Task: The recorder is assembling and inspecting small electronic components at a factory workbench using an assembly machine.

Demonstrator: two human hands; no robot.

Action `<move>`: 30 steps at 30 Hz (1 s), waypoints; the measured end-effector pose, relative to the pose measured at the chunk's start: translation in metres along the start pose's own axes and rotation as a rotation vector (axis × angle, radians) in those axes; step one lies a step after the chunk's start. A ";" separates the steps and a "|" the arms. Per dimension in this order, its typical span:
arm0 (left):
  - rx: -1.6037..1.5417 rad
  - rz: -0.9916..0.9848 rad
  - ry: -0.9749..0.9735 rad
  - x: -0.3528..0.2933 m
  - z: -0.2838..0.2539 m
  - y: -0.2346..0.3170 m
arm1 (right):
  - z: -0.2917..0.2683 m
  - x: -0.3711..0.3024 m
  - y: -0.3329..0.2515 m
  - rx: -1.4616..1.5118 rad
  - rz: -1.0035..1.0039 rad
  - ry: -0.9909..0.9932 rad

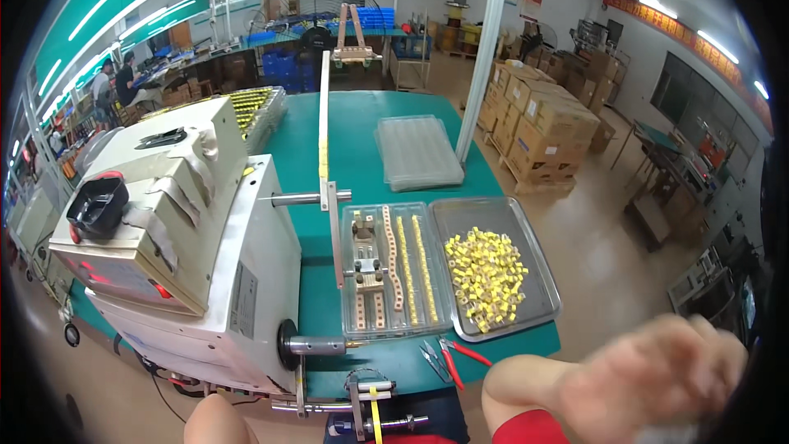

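My right hand (653, 378) is raised at the lower right, close to the camera and smeared by motion, so its fingers do not show clearly. It is apart from the table, to the right of a grey metal tray (538, 279) heaped with small yellow parts (485, 279). My left hand is out of view. A clear plastic tray (440, 316) next to the metal one holds rows of yellow parts (423, 267) and perforated strips (393, 267). Red-handled pliers (450, 362) and small nippers (431, 359) lie at the table's front edge.
A bulky white machine (271, 279) with metal shafts (316, 345) stands at the left, a black dish (99, 204) on top. An upright bar (324, 123) rises beside the clear tray. Stacked clear trays (419, 152) lie farther back; cartons (551, 127) stand on the floor at right.
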State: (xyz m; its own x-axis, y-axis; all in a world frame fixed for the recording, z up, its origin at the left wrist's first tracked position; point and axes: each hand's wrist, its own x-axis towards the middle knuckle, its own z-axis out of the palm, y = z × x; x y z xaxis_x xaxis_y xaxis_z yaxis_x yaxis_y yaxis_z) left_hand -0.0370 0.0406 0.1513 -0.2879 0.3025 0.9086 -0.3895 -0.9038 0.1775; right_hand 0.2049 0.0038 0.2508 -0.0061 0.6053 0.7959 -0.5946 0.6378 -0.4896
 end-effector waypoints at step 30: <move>0.410 -1.072 0.029 -0.086 -0.003 0.021 | -0.108 -0.148 0.211 -1.464 0.544 0.015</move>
State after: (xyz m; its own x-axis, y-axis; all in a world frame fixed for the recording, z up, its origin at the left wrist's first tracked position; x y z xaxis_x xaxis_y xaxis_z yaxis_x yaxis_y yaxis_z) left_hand -0.0229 -0.0034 0.0760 -0.0021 0.9781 0.2080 -0.1341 -0.2064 0.9692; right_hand 0.1674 0.0999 -0.0090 0.0605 0.9078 0.4151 0.7476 0.2343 -0.6215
